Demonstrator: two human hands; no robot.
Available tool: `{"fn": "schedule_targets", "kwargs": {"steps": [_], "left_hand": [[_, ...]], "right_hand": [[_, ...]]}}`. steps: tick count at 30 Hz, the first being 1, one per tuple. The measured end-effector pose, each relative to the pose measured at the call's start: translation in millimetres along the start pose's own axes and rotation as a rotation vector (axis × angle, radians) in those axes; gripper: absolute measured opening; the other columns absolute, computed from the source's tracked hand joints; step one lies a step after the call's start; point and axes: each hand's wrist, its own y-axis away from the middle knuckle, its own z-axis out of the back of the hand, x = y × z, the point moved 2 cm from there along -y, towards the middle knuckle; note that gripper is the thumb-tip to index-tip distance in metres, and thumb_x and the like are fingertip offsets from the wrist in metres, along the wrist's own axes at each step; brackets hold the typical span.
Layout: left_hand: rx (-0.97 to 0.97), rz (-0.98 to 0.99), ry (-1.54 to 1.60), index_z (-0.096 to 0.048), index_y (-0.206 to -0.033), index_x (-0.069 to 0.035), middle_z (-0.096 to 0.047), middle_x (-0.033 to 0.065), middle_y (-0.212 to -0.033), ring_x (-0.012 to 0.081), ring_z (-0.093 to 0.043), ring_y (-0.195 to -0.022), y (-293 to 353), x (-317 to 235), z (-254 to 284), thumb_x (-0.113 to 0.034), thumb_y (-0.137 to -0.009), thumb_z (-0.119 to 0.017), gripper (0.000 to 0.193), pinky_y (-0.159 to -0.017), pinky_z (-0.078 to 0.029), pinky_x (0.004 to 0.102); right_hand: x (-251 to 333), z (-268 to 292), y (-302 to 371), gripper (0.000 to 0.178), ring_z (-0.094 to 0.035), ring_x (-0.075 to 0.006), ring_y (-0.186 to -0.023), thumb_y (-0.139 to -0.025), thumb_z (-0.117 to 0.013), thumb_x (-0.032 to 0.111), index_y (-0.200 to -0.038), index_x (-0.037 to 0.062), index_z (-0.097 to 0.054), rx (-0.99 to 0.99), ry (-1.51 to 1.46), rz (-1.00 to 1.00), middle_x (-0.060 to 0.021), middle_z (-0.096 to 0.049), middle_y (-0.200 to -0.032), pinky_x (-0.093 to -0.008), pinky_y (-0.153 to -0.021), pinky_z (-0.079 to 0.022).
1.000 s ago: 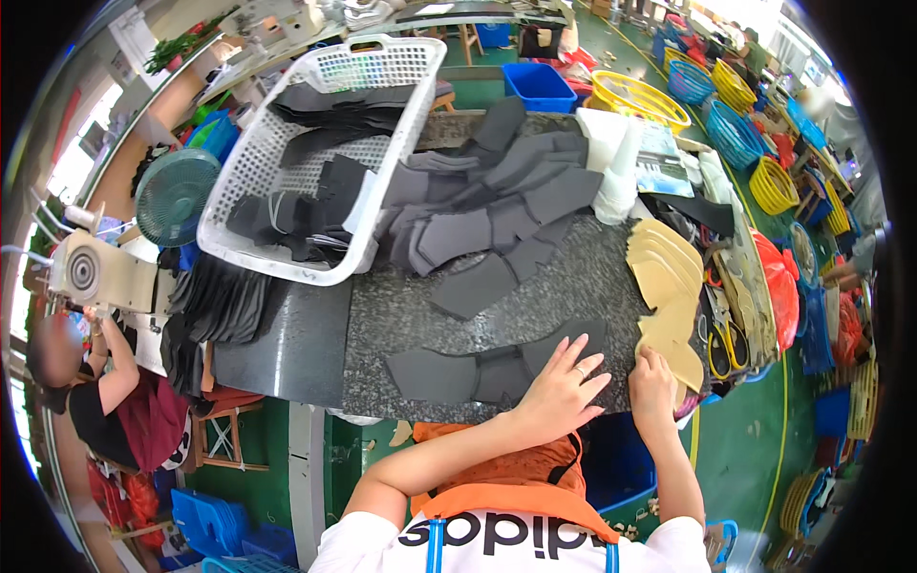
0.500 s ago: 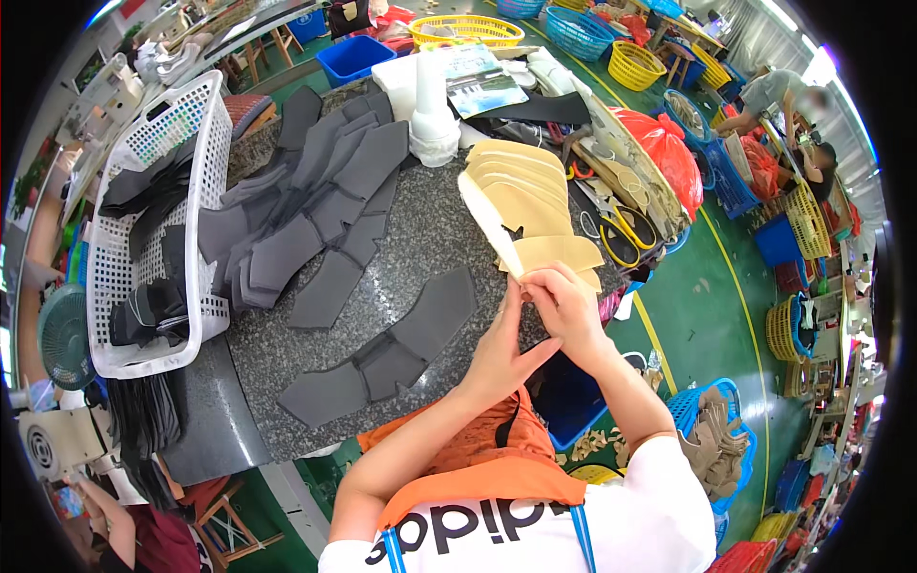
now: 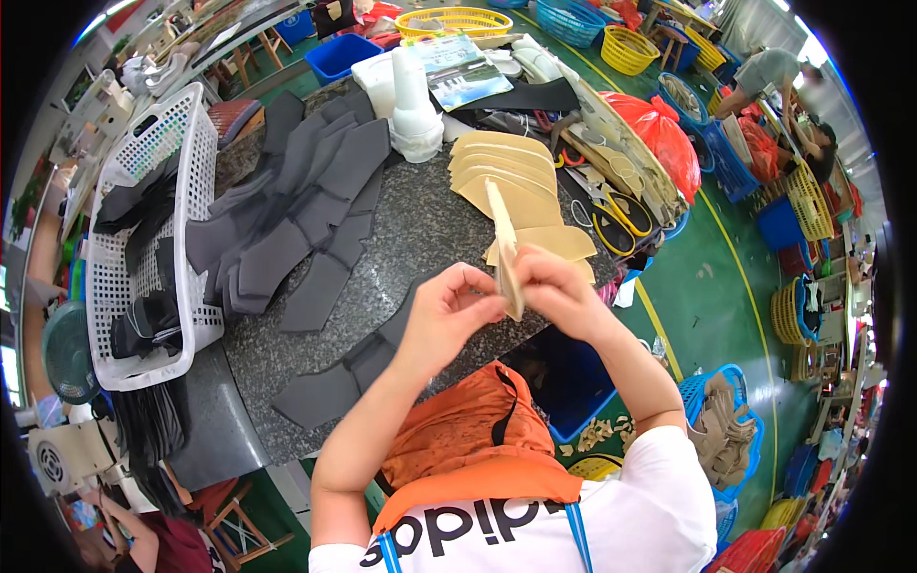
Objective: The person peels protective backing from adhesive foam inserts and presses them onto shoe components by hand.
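Over the near right edge of the stone-topped table, a thin tan sheet piece with a pale side stands nearly edge-on between my hands. My right hand is closed on its right side near the lower end. My left hand comes from the left, thumb and fingertips pinched at the piece's lower edge. Just beyond lies a fanned stack of tan cut pieces, partly covered by the held one. Left of my left hand, a joined dark grey foam piece lies flat, partly hidden by my forearm.
Dark grey pieces are heaped beside a white basket at left. A white bottle-like object stands at the back. Yellow-handled scissors lie at right with other tools. A blue bin sits below the table edge.
The held piece has swung from leaning left to nearly upright and moved slightly nearer me. My left hand has shifted left, its stretched fingers now curled into a pinch.
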Motion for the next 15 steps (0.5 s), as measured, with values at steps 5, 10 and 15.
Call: {"fn": "schedule_targets", "kwargs": {"steps": [5,10,15], "left_hand": [[-0.288,0.222,-0.622,-0.06,-0.099,0.0,-0.067,0.0097,-0.089,0.0168,-0.066,-0.075,-38.1,-1.8,87.0,-0.018,-0.081,-0.074,0.029,-0.067,-0.054,0.0311],[-0.304,-0.052,-0.969,-0.052,-0.096,-0.001,-0.059,0.0156,-0.087,0.0294,-0.062,-0.082,-14.2,-31.6,28.4,-0.034,-0.074,-0.079,0.047,-0.073,-0.05,0.0404],[-0.026,-0.069,0.216,-0.062,-0.092,0.001,-0.054,0.0065,-0.104,0.0127,-0.053,-0.098,43.7,-11.2,12.8,-0.009,-0.088,-0.061,0.011,-0.085,-0.044,0.0283]], "right_hand": [[13.4,24.0,-3.8,0.021,-0.056,-0.0155,-0.101,-0.084,-0.049,0.008,-0.099,-0.0029,-0.057,-0.603,-0.944,-0.04,-0.0071,-0.058,-0.101,-0.0304,-0.09,-0.043],[19.2,-4.0,-2.1,0.009,-0.054,-0.0316,-0.086,-0.074,-0.058,-0.003,-0.08,0.002,-0.052,-0.427,0.753,0.304,-0.014,-0.052,-0.093,-0.0362,-0.076,-0.046],[19.2,-46.3,-7.4,0.013,-0.056,-0.0211,-0.081,-0.081,-0.057,0.009,-0.076,0.0,-0.049,-0.112,-0.12,0.22,-0.0172,-0.054,-0.103,-0.0342,-0.07,-0.05]]}}
